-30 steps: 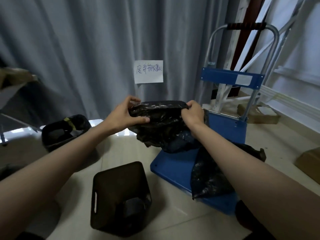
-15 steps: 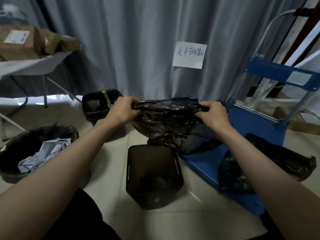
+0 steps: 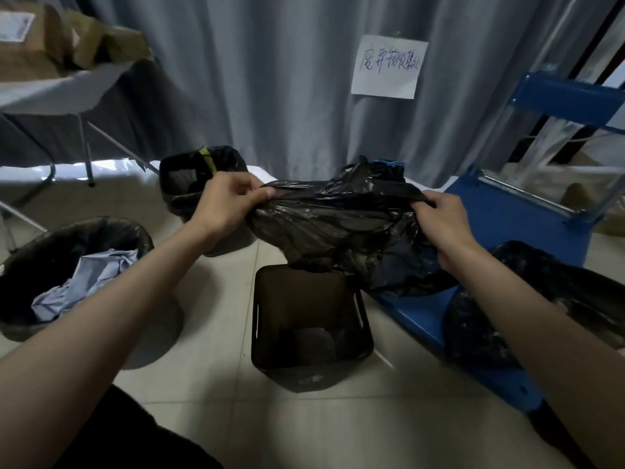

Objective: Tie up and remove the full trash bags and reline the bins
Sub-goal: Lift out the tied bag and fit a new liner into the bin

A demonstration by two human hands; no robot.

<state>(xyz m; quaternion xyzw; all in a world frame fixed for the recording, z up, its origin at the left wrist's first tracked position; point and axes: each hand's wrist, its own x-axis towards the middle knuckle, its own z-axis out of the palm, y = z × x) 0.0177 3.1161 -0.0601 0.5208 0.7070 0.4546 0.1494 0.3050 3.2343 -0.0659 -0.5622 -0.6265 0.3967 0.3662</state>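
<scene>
Both hands clamped on crinkly glossy black trash bag (image 3: 341,225): left hand (image 3: 225,204) pinches one rim end, right hand (image 3: 443,220) grips the other, film stretched between. Below the grip, square dark plastic bin (image 3: 311,328), unlined. Left of the grip, round lined bin (image 3: 72,275) with crumpled paper. Right, blue cart (image 3: 507,214). Pale tiled floor (image 3: 304,428), grey pleated curtain (image 3: 270,79).

Only writing around is a white paper sign (image 3: 389,67) on the curtain (image 3: 287,79), handwritten Chinese characters I can't make out.
</scene>
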